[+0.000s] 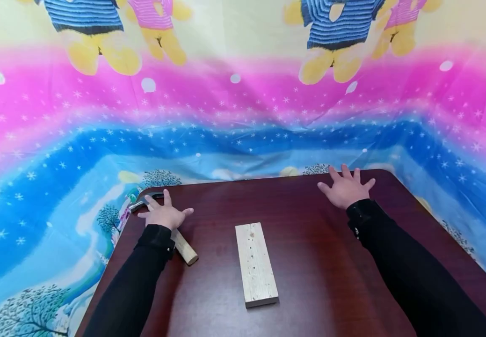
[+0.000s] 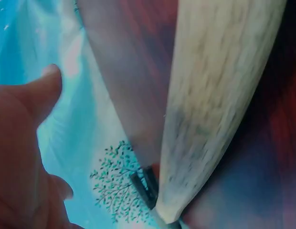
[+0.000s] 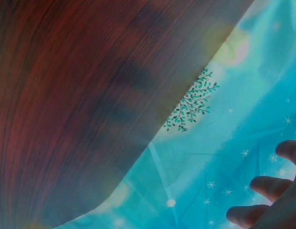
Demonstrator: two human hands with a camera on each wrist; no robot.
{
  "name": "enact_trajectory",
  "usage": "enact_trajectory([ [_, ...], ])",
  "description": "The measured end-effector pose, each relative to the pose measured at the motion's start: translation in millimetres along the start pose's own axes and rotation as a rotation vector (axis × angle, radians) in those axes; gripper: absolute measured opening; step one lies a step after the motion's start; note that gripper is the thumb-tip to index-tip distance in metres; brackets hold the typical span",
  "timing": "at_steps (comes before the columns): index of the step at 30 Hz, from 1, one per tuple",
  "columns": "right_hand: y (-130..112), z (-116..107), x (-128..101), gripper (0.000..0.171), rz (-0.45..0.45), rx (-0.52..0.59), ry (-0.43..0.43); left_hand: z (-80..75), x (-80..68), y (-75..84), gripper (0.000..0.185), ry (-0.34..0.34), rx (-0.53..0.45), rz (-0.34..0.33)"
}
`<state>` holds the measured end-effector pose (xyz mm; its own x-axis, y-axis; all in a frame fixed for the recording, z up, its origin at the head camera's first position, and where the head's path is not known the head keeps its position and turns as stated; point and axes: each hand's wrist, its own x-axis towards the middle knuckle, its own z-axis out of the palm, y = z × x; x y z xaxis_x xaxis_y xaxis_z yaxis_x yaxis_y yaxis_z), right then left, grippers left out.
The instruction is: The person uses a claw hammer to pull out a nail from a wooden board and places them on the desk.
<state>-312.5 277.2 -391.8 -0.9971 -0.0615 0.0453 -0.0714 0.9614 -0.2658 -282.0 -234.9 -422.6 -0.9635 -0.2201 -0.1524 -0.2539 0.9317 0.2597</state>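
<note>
Head view shows the hammer [image 1: 174, 236] lying at about nine o'clock on the dark wooden table [image 1: 322, 262], its pale wooden handle pointing toward the person and its metal head [image 1: 141, 200] out near the table's far left corner. The left hand [image 1: 163, 214] lies flat over the upper handle with fingers spread and straight, resting on the tool rather than wrapped around it, so the hammer sits on the table under its own weight. The left wrist view looks along that handle [image 2: 210, 109] from close by, with the thumb [image 2: 40, 93] held clear of the wood. At six o'clock from the table's middle a pale wood block [image 1: 255, 263] lies flat, long side running away from the person, with a line of small dark dots down its face; it is well apart from both hands. The right hand [image 1: 345, 188] rests palm down at about one o'clock near the far edge, fingers splayed wide and holding nothing. A bright cartoon-print cloth [image 1: 243, 117] hangs behind and around the table.
</note>
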Motion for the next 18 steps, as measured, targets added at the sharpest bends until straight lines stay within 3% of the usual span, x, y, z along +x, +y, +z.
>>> enact_trajectory([
  [5, -1.6, 0.9, -2.4, 0.084, 0.008, -0.003, -0.014, 12.0, 2.2, 1.3, 0.113, -0.046, -0.038, -0.039],
  [9, 2.4, 6.6, -2.8, 0.086, 0.013, -0.005, -0.023, 23.9, 7.8, -3.0, 0.109, -0.091, -0.039, -0.022],
  [14, 10.5, 10.2, -0.8, 0.088, 0.018, -0.002, 0.001, 25.7, 12.5, -11.0, 0.094, -0.089, -0.072, 0.029],
  [18, 15.2, 11.1, -0.6, 0.090, 0.021, 0.002, 0.009, 26.5, 16.5, -18.5, 0.095, -0.097, -0.154, -0.018],
])
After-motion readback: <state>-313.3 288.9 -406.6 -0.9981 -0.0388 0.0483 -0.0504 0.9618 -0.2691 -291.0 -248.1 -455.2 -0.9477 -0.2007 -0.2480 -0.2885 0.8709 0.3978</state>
